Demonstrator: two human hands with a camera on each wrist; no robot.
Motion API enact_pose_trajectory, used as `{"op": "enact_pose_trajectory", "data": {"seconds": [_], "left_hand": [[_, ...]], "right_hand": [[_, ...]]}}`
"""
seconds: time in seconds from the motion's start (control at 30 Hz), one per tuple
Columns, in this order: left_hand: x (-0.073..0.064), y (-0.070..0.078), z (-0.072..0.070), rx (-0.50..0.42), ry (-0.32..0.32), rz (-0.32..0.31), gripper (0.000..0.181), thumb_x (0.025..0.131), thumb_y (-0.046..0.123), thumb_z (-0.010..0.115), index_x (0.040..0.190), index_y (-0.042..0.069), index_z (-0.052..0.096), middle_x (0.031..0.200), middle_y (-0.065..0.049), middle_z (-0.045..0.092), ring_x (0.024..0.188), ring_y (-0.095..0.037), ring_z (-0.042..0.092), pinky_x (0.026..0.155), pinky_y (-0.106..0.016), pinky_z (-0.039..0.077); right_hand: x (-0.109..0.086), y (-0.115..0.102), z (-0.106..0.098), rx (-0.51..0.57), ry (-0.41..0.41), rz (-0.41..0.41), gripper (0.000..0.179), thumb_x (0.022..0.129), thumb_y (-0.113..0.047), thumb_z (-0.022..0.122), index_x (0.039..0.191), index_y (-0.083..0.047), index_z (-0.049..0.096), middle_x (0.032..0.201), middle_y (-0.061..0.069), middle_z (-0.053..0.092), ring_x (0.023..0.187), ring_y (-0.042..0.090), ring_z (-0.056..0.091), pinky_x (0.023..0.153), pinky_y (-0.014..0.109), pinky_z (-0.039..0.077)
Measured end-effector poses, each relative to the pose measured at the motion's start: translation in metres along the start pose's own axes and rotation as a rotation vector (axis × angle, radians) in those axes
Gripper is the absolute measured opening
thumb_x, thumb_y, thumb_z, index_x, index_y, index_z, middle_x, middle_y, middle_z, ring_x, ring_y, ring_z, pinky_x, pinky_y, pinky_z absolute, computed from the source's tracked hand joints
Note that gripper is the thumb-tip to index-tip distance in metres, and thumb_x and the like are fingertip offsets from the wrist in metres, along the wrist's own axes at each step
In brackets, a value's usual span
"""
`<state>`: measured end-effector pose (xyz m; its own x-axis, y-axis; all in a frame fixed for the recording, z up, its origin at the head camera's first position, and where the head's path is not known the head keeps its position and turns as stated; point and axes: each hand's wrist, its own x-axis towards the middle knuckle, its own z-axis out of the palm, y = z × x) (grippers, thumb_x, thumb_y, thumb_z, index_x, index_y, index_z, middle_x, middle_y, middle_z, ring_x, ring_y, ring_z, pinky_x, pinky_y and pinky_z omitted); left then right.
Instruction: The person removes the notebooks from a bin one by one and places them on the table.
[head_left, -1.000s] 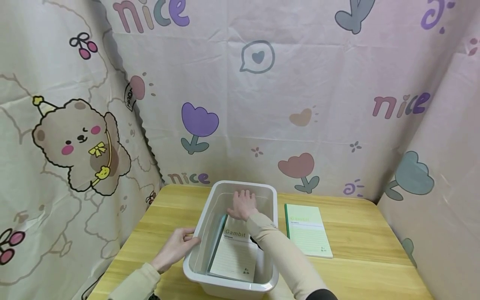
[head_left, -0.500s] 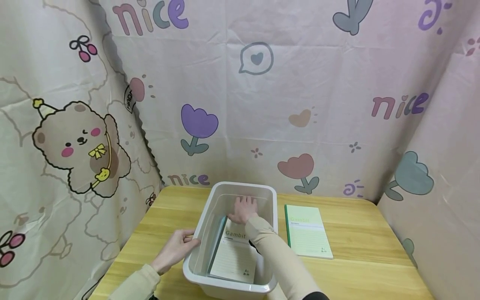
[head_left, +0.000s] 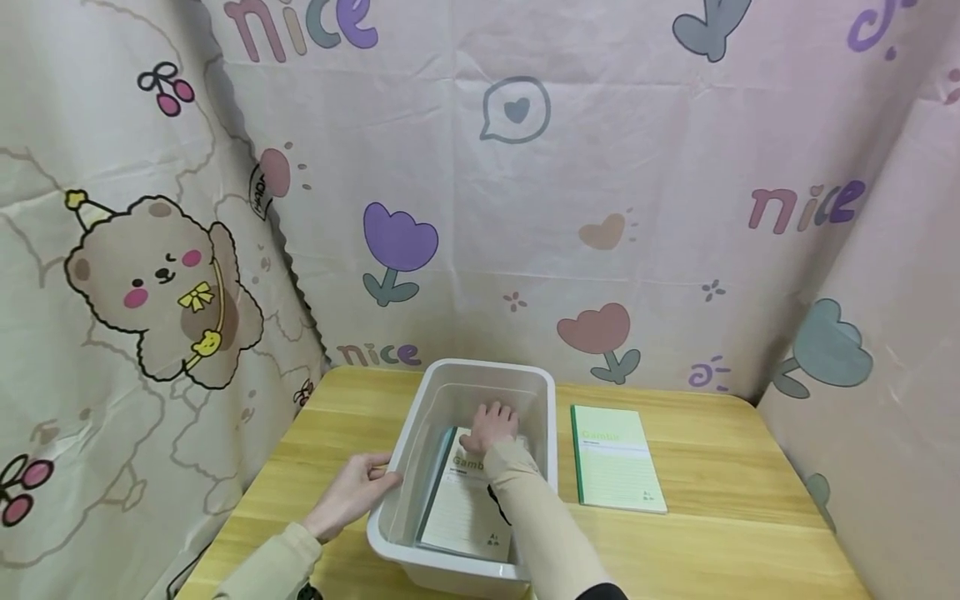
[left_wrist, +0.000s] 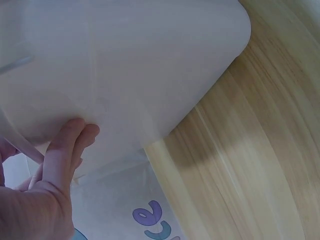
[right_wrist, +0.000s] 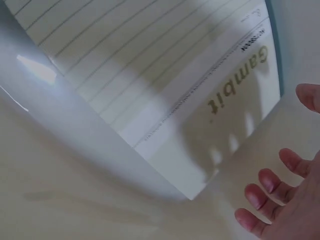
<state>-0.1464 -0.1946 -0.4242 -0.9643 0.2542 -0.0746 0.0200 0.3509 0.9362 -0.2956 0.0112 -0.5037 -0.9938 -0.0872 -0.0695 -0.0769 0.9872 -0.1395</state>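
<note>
A pale grey plastic bin (head_left: 450, 562) stands on the table, its side wall (left_wrist: 135, 65) filling much of the left wrist view. My left hand (head_left: 354, 493) pinches the bin's left rim, thumb over the edge and fingers (left_wrist: 62, 150) along the outside. Inside lies a cream lined notebook marked "Gambit" (head_left: 463, 518), face up, with a blue-green edge of something showing along its left side. My right hand (head_left: 491, 427) reaches into the bin at the notebook's top end, fingers spread and holding nothing. The right wrist view puts its fingertips (right_wrist: 254, 196) beside the notebook's top edge.
A pale green notebook (head_left: 618, 471) with a dark green spine lies to the right of the bin on the wooden table (head_left: 720, 467). Printed curtains (head_left: 510, 208) hang close behind the table and along both sides.
My right hand has moved down and toward me, from near the bin's far wall to the top end of the notebook. The left hand keeps its hold on the rim.
</note>
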Motion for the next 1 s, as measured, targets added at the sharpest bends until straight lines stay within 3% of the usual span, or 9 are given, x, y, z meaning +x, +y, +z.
{"op": "enact_pose_trajectory", "data": {"seconds": [0.33, 0.5, 0.73, 1.0], "left_hand": [[0.001, -0.002, -0.001, -0.009, -0.005, 0.020, 0.048, 0.095, 0.005, 0.057, 0.135, -0.021, 0.048, 0.120, -0.041, 0.062, 0.101, -0.051, 0.070, 0.076, -0.043, 0.066], [0.001, -0.002, -0.001, -0.004, -0.020, 0.035, 0.048, 0.097, 0.006, 0.056, 0.135, -0.021, 0.047, 0.117, -0.041, 0.064, 0.100, -0.050, 0.071, 0.075, -0.045, 0.066], [0.001, -0.003, 0.001, -0.007, -0.024, 0.008, 0.048, 0.098, 0.007, 0.055, 0.136, -0.021, 0.046, 0.119, -0.041, 0.063, 0.103, -0.050, 0.070, 0.077, -0.045, 0.065], [0.002, -0.002, 0.000, 0.005, -0.007, 0.018, 0.047, 0.097, 0.005, 0.055, 0.136, -0.020, 0.047, 0.119, -0.041, 0.064, 0.103, -0.051, 0.069, 0.076, -0.045, 0.066]], "right_hand": [[-0.004, -0.014, 0.011, 0.020, 0.015, -0.051, 0.071, 0.084, -0.060, 0.068, 0.129, -0.006, 0.055, 0.130, 0.019, 0.058, 0.123, 0.036, 0.053, 0.107, 0.052, 0.045], [-0.008, -0.020, 0.014, 0.003, 0.007, -0.038, 0.075, 0.081, -0.065, 0.069, 0.126, -0.008, 0.055, 0.129, 0.016, 0.057, 0.123, 0.033, 0.051, 0.106, 0.049, 0.044], [-0.002, -0.019, 0.027, 0.012, 0.023, -0.010, 0.088, 0.071, -0.073, 0.074, 0.127, -0.006, 0.057, 0.128, 0.017, 0.057, 0.122, 0.034, 0.051, 0.103, 0.049, 0.046], [0.002, -0.019, 0.038, -0.055, -0.005, 0.007, 0.098, 0.064, -0.083, 0.071, 0.125, -0.007, 0.058, 0.119, 0.014, 0.057, 0.113, 0.029, 0.051, 0.097, 0.044, 0.045]]}}
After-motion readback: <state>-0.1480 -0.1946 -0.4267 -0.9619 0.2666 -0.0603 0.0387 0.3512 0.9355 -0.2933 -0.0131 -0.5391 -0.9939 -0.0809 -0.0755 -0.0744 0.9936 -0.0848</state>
